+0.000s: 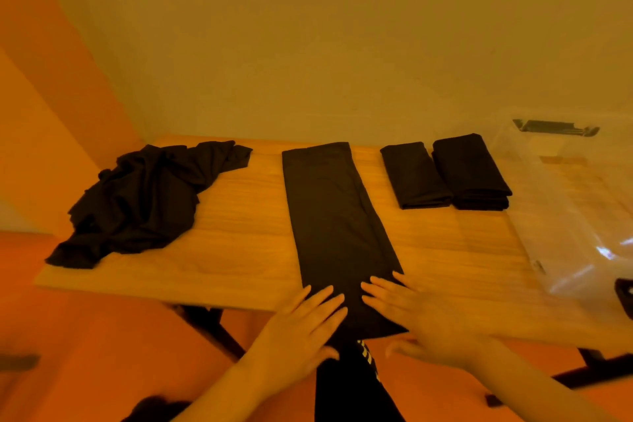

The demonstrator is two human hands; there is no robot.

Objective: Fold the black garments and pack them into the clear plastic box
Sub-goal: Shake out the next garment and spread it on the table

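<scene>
From the head camera, a long black garment (337, 216), already folded into a narrow strip, lies on the wooden worktop (239, 216), running from the near edge at six o'clock toward twelve o'clock; its near end hangs a little past the worktop edge. The left hand (301, 329) lies flat on the near end at about seven o'clock, fingers straight and spread, gripping nothing; the right hand (421, 315) lies flat at about five o'clock, fingers straight and pointing inward onto the cloth, likewise pressing rather than holding. At ten o'clock a crumpled heap of black garments (144, 195) waits unfolded; at two o'clock two folded garments (445, 175) sit side by side, touching; beyond them, at three o'clock, the clear plastic box (579, 202) stands on the worktop's right end, and nothing dark shows inside it, though glare makes that hard to judge.

The strip looks thin, soft and light; it will likely sag and slide on the smooth wood, so it offers no stiffness to lift by. The sensible hold seems to be the two near corners, one pinched in each hand, carrying the end toward twelve o'clock to halve the strip; the fold edges may creep apart unless smoothed flat.
</scene>
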